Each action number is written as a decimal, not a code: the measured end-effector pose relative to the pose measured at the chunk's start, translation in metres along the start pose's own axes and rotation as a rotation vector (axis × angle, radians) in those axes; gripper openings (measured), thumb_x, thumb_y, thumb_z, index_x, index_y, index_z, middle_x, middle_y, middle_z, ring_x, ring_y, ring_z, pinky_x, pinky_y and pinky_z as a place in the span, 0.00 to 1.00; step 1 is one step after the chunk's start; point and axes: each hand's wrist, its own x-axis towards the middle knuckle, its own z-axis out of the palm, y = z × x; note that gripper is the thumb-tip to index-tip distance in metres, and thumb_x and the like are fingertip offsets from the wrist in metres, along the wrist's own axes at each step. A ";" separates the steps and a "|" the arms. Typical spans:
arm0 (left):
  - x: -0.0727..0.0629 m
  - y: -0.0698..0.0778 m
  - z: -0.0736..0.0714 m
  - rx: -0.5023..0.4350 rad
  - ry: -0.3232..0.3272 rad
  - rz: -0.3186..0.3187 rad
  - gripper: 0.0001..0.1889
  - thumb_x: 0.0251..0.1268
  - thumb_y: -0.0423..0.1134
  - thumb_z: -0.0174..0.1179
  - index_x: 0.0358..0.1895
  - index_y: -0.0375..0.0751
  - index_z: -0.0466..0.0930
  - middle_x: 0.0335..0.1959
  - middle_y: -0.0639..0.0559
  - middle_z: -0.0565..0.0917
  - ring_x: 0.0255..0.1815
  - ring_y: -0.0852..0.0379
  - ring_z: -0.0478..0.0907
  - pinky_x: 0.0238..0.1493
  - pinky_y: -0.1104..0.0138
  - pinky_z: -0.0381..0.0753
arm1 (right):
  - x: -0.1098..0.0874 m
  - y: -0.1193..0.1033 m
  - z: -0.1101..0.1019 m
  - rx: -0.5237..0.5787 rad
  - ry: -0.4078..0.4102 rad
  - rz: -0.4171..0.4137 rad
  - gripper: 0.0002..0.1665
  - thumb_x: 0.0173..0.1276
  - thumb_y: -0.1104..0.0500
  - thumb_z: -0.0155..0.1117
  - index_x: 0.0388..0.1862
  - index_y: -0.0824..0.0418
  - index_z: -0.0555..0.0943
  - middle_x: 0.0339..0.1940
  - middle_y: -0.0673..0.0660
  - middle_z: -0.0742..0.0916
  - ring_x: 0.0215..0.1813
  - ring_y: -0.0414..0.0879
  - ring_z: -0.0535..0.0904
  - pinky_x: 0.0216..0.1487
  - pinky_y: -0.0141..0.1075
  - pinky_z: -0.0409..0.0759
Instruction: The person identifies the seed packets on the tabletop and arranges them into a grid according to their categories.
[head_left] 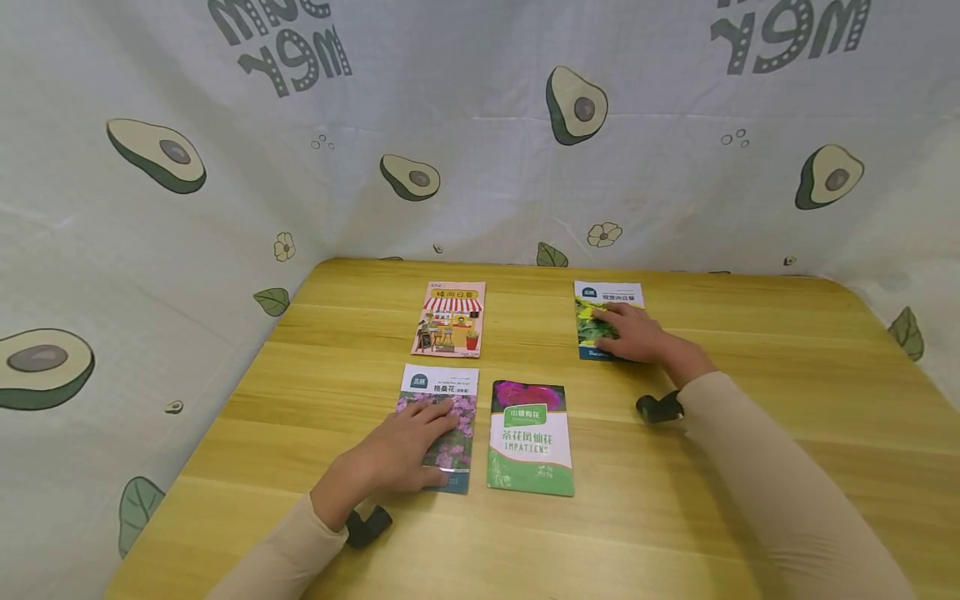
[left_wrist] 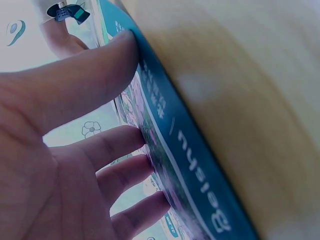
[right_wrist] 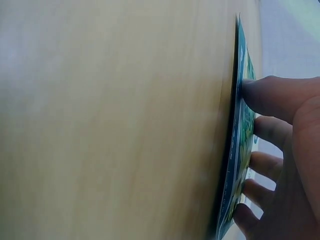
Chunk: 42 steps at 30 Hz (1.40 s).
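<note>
My left hand point(head_left: 397, 446) rests on a seed packet with purple-pink flowers point(head_left: 457, 383) lying on the wooden table. In the left wrist view, the thumb point(left_wrist: 95, 75) and the spread fingertips touch its printed face near the blue bottom band. Toward the back right, my right hand point(head_left: 637, 333) lies on a seed packet with yellow flowers point(head_left: 587, 308). Thumb and fingertips press its face in the right wrist view, where the packet point(right_wrist: 242, 125) appears edge-on, flat against the table. Part of each packet's print is covered by the hand.
Between the hands lies a green and white impatiens seed packet point(head_left: 530, 458). A pink seed packet with a shopfront picture point(head_left: 450, 321) lies behind the left one. A white avocado-print cloth point(head_left: 495, 167) hangs along the back edge of the table point(head_left: 600, 533). Black devices sit at both wrists.
</note>
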 end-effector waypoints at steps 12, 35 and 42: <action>-0.001 0.001 0.000 -0.003 0.000 0.003 0.38 0.60 0.51 0.69 0.73 0.47 0.67 0.79 0.51 0.62 0.79 0.39 0.56 0.75 0.39 0.60 | 0.005 -0.009 0.004 -0.005 -0.009 -0.004 0.38 0.73 0.49 0.53 0.77 0.64 0.61 0.76 0.74 0.62 0.74 0.76 0.56 0.69 0.73 0.60; -0.001 0.000 0.001 -0.014 0.023 0.027 0.37 0.60 0.50 0.68 0.72 0.44 0.68 0.79 0.49 0.63 0.79 0.37 0.56 0.75 0.38 0.60 | 0.018 -0.045 0.007 -0.017 0.001 -0.014 0.38 0.73 0.47 0.55 0.77 0.60 0.63 0.76 0.71 0.64 0.75 0.74 0.57 0.69 0.72 0.61; -0.001 0.000 0.000 -0.010 0.013 0.020 0.37 0.61 0.50 0.68 0.73 0.45 0.67 0.79 0.50 0.62 0.79 0.37 0.56 0.75 0.38 0.60 | 0.020 -0.056 0.011 -0.010 -0.019 -0.007 0.38 0.73 0.47 0.55 0.77 0.60 0.63 0.76 0.70 0.64 0.75 0.74 0.56 0.70 0.71 0.61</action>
